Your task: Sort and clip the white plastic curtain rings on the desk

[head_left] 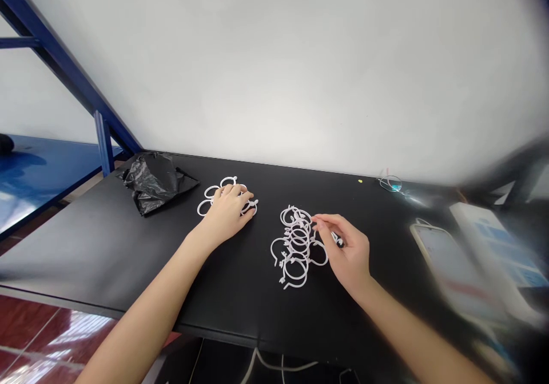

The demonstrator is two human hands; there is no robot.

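Observation:
Two heaps of white plastic rings lie on a black table (107, 246). My left hand (228, 211) rests palm down on the left heap of rings (214, 192), fingers stretched flat over it. My right hand (347, 249) is at the right edge of the larger right heap of rings (295, 244). Its index finger and thumb are drawn together at a ring on that edge, and the other fingers curl loosely.
A crumpled black plastic bag (152, 181) lies at the table's back left. A phone (441, 258) and a white box (493, 246) sit at the right. A small clear loop (390, 183) lies by the wall. Blue metal framing (100, 138) stands left.

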